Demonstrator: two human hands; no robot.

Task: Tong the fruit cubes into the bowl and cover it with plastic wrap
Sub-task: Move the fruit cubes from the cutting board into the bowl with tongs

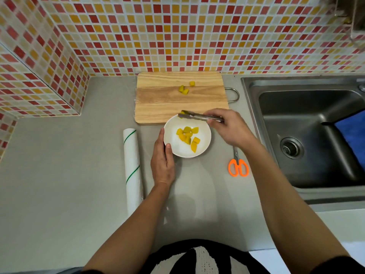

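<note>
A white bowl [178, 149] stands on the grey counter just in front of a wooden cutting board [158, 107]. Several yellow fruit cubes [187, 136] lie in the bowl. Three more fruit cubes [184, 89] remain on the far part of the board. My left hand [163, 161] rests against the bowl's left rim. My right hand [230, 127] grips metal tongs [199, 116], whose tips hover over the bowl's far rim with a yellow cube pinched between them. A roll of plastic wrap [132, 169] lies left of the bowl.
Orange-handled scissors [238, 166] lie on the counter right of the bowl. A steel sink [308, 135] fills the right side, with a blue cloth [353, 133] in it. Mosaic tile walls close off the back and left.
</note>
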